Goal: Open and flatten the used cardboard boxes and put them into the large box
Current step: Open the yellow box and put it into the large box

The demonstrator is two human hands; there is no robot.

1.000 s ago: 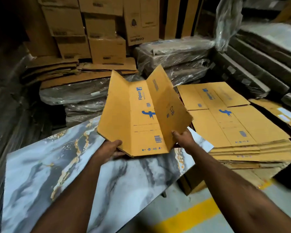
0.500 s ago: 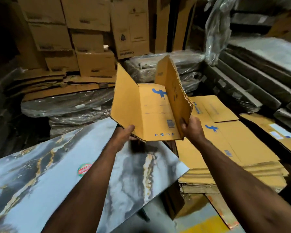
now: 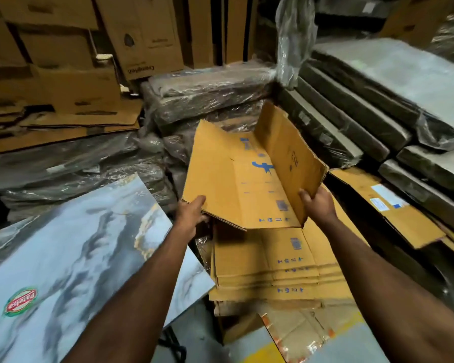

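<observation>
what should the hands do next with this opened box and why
Probably lower the opened box onto the stack of flattened boxes directly beneath it, pressing its raised side panels flat; the left hand and right hand hold its near edge.

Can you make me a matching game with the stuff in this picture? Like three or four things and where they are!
Things:
1. opened cardboard box
2. stack of flattened boxes
3. red and green sticker
4. clear plastic sheet

Places:
A. on the marble-patterned board
B. hanging up at the back
C. held up in the left hand and right hand
D. lying under the held box

Pairs: 1-C, 2-D, 3-A, 4-B
</observation>
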